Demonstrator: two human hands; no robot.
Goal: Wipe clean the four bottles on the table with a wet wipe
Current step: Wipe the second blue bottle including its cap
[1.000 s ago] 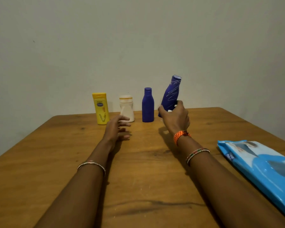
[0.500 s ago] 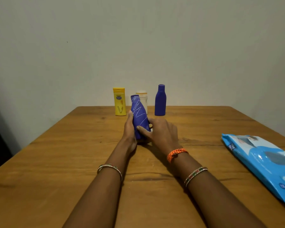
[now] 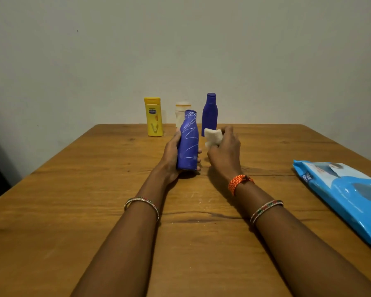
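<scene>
Bottles x4 on wooden counter (image 3: 94, 211), one in hand, 3 at far edge by wall. Nearest stuff: both forearms come in from bottom of frame, thin bangle (image 3: 142, 203) on L wrist, bangle pair (image 3: 266, 207) + orange woven band (image 3: 238, 182) on R wrist. Blue wet-wipe pack (image 3: 341, 196) lies flat at R edge of counter, partly cut off by frame, well apart from hands.

Mid counter: left hand (image 3: 171, 156) grips scribbled blue bottle (image 3: 188, 142), w/ white scrawl marks all over body. Palm on bottle's L side, fingertips showing round its R side near base. Bottle approx upright, slight tilt; base at or just above counter, can't tell which. Right hand (image 3: 224, 151) just beside it on R, fingers curled, pinching white wet wipe (image 3: 213, 137), bunched up. Wipe near bottle's R side, small gap, not touching.

Far edge, L to R: yellow bottle (image 3: 153, 117) upright w/ yellow cap; white bottle (image 3: 181, 112) w/ orange ring near top, lower part hidden behind held bottle; plain blue bottle (image 3: 210, 113) upright w/ cap, base partly hidden behind wipe. All 3 stand apart from each other. Plain pale wall (image 3: 180, 50) behind.
</scene>
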